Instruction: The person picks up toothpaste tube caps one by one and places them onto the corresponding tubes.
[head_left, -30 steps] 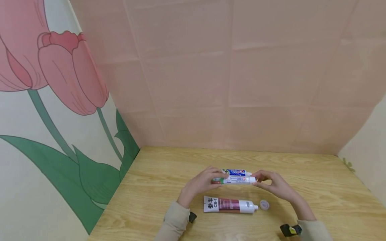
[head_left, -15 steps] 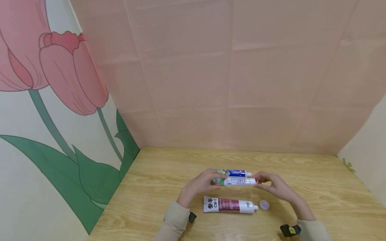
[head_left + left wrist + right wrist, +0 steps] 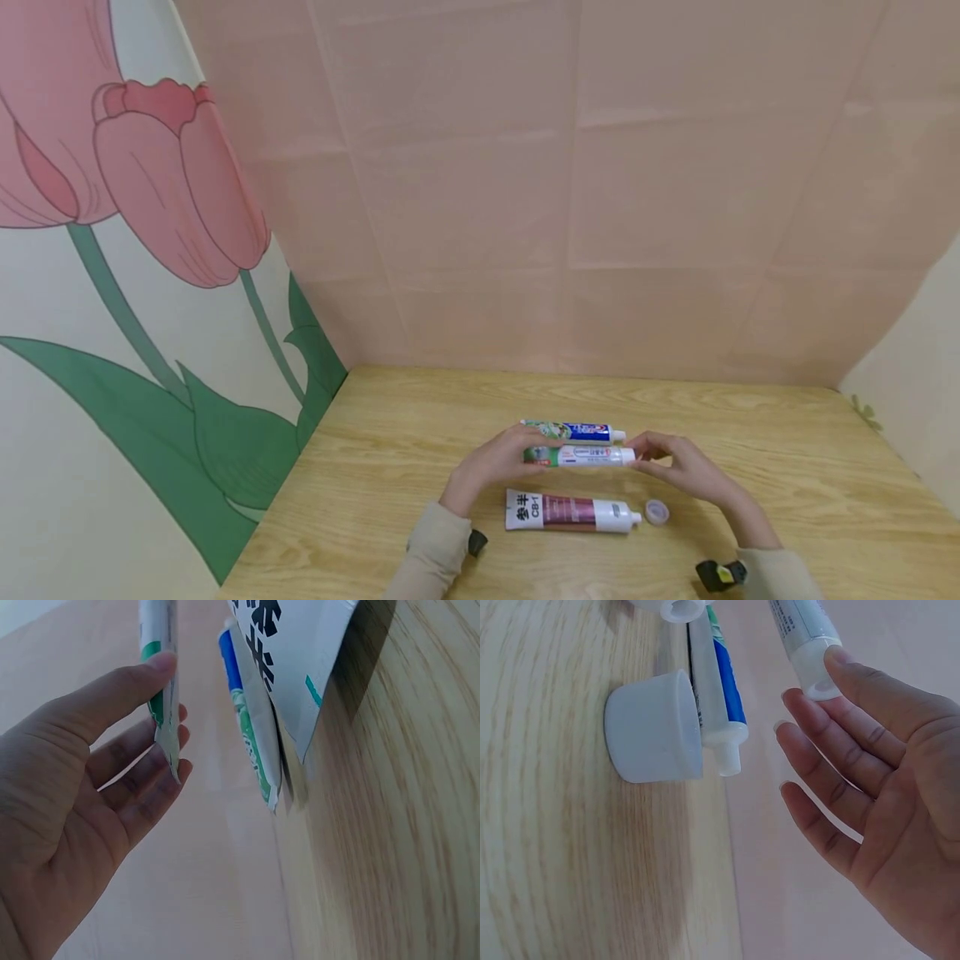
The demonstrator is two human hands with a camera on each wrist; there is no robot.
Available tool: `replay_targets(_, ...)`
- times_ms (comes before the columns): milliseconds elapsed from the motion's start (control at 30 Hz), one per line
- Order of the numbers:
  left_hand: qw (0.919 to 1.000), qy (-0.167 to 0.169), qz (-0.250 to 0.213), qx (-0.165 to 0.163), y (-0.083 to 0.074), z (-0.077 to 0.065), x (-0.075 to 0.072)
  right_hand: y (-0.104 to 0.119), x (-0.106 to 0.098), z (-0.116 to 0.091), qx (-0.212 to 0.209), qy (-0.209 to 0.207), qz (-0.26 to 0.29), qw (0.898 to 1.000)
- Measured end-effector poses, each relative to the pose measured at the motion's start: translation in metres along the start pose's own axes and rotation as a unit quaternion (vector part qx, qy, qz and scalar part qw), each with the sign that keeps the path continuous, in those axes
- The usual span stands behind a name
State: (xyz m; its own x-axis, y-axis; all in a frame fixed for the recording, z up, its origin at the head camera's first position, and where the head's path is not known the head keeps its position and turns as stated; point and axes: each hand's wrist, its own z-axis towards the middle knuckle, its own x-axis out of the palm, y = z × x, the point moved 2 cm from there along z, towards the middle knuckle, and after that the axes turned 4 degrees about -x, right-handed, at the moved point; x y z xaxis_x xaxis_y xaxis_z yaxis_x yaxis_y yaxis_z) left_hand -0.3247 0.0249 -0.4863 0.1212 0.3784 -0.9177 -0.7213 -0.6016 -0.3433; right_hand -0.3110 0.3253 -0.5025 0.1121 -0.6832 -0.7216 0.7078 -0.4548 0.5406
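Observation:
Above the table, both hands hold a white and green toothpaste tube (image 3: pixel 592 456) level. My left hand (image 3: pixel 491 458) pinches its flat tail end between thumb and fingers, as the left wrist view shows on the tube (image 3: pixel 156 697). At the other end, the thumb and fingers of my right hand (image 3: pixel 678 468) pinch the white cap (image 3: pixel 816 671). Behind it lies a blue and green toothpaste tube (image 3: pixel 591 432) on the table, its nozzle (image 3: pixel 729 754) bare. Nearer to me rests a larger white and maroon tube (image 3: pixel 570 511), also with a bare nozzle.
A loose white cap (image 3: pixel 657 512) stands on the wooden table (image 3: pixel 360 500), just right of the maroon tube's nozzle. A pink cloth (image 3: pixel 465 208) hangs behind the table. On the left is a wall (image 3: pixel 45 467) painted with tulips.
The held tube has shifted slightly toward me, baring more of the blue and green tube behind it. Both hands keep their grip. The maroon tube and loose cap have stayed put.

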Motion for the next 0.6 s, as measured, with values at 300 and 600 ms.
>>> replay_targets(300,0.9999,0.008,-0.008,-0.001,0.0029,0.0005,0.0036,0.0031,0.0025,0.0014,-0.025,0.006,0.011,1.000)
replay_targets(600,0.9997,0.022,-0.006,-0.012,0.0069,0.0009,0.0092,-0.0004,0.0072,0.0009,-0.009,0.018,0.022,1.000)
